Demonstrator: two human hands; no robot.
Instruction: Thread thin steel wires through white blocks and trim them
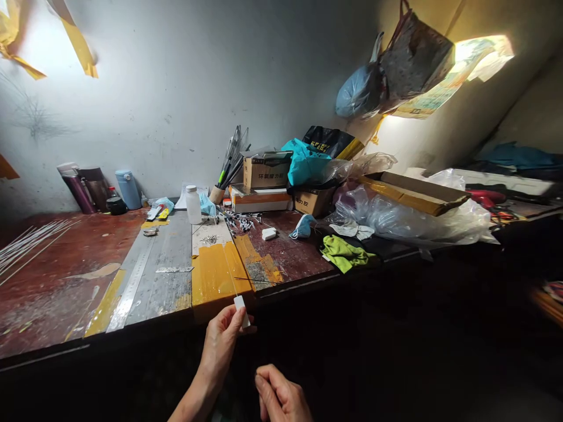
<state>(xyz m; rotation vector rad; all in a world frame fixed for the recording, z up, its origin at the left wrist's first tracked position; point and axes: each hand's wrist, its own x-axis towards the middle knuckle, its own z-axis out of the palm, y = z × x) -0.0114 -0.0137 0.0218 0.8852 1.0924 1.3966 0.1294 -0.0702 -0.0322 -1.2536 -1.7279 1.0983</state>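
Head view | left hand fingers pinch white piece | right hand curled, empty

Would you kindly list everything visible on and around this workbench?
white block: one, white, pinched in left hand at bench edge
thin rod: one, pale, running from block over yellow tape
ruler: one, steel, bench left of centre
bottle: one, white, mid bench
flasks: several, purple, brown, blue, back left
boxes: several, cardboard, back centre
cloth: one, green, right
plastic bags: clear, right
left hand: holding block
right hand: curled, bottom, apparently holding nothing
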